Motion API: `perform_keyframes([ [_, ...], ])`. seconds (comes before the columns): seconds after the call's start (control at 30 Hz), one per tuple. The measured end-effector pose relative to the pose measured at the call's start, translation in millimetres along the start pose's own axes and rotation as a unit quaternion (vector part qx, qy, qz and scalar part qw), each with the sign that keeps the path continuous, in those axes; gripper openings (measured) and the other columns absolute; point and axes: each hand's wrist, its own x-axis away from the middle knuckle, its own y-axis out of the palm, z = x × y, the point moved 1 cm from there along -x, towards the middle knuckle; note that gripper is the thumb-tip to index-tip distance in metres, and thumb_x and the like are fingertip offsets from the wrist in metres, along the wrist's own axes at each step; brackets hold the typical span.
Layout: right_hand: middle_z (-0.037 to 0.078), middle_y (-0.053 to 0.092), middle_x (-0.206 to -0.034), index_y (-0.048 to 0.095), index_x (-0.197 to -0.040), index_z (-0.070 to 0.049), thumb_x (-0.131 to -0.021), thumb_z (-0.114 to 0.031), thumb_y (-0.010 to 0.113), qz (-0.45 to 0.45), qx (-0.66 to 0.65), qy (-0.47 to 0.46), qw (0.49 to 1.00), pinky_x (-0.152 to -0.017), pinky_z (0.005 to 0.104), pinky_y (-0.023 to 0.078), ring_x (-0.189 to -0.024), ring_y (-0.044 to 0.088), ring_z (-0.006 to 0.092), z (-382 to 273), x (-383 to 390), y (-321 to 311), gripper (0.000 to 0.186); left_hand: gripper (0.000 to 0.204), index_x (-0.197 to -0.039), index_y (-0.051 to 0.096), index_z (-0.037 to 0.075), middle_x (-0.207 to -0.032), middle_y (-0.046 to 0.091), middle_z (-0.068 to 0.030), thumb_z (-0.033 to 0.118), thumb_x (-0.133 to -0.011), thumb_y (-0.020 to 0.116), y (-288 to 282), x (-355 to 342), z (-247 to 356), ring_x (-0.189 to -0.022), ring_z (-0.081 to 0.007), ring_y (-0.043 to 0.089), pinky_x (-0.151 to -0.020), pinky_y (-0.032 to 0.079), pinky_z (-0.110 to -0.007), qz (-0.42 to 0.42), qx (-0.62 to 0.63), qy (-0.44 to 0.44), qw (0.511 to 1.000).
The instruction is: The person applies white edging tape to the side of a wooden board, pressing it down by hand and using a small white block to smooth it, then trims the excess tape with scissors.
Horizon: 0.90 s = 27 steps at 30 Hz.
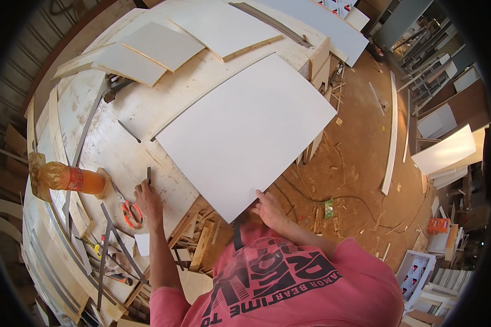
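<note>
A large white board (251,131) lies at a slant on the worktable, its near corner pointing toward my body. My right hand (268,209) grips the board's near right edge, thumb on top and fingers hidden underneath. Left of the board, my left hand (149,200) is low over the tabletop, fingers closed on a short dark strip (149,173) that points away from me. Just left of that hand lie scissors (130,211) with orange handles. A thin dark blade-like tool (129,131) rests farther up, near the board's left corner.
Several smaller pale panels (163,46) lie along the table's far side. A bottle of orange liquid (73,179) lies at the left, near dark strips (108,240) and a screwdriver (120,279). Wood scraps and a cable (360,199) are on the brown floor (354,163) at right.
</note>
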Motion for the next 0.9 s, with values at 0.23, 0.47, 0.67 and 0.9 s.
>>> perform_keyframes([
  [0.23,0.012,0.052,-0.123,0.043,-0.125,-0.009,-0.097,-0.024,0.052,-0.012,0.024,0.017,0.999,-0.092,0.0503,0.049,-0.114,0.054,0.0287,-9.7,6.5,10.0,0.033,0.018,-0.106,0.059,0.010,-0.106,0.055,-0.0110,0.016,-0.089,0.056,2.3,9.2,-3.2,-0.098,-0.0319,0.052,-0.082,0.042,-0.047,0.016,-0.012,-0.022,1.000],
  [0.47,0.008,0.058,-0.114,0.047,-0.125,-0.008,-0.095,-0.032,0.055,-0.064,0.206,0.079,0.973,-0.086,0.0417,0.051,-0.101,0.059,0.0256,-53.1,9.7,6.8,0.039,0.038,-0.125,0.050,0.005,-0.120,0.051,-0.0182,0.016,-0.090,0.057,-18.6,23.5,35.3,-0.109,-0.0347,0.050,-0.092,0.040,-0.046,0.095,0.098,-0.064,0.989],
  [0.67,0.020,0.062,-0.097,0.059,-0.109,0.000,-0.096,-0.041,0.050,-0.182,0.611,-0.117,0.761,-0.077,0.0338,0.047,-0.086,0.060,0.0262,-71.1,-9.9,-29.2,0.045,0.039,-0.126,0.047,0.000,-0.106,0.057,-0.0203,0.022,-0.094,0.051,-30.0,104.3,128.3,-0.090,-0.0312,0.059,-0.081,0.047,-0.040,-0.153,0.295,-0.244,0.911],
  [0.9,0.017,0.063,-0.108,0.057,-0.115,-0.001,-0.094,-0.039,0.054,-0.246,0.559,0.030,0.791,-0.090,0.0412,0.045,-0.106,0.058,0.0308,-107.1,-52.0,-83.8,0.044,0.038,-0.124,0.045,-0.001,-0.096,0.060,-0.0161,0.024,-0.096,0.048,24.8,128.7,163.3,-0.085,-0.0205,0.058,-0.076,0.048,-0.033,-0.121,0.402,-0.359,0.833],
])
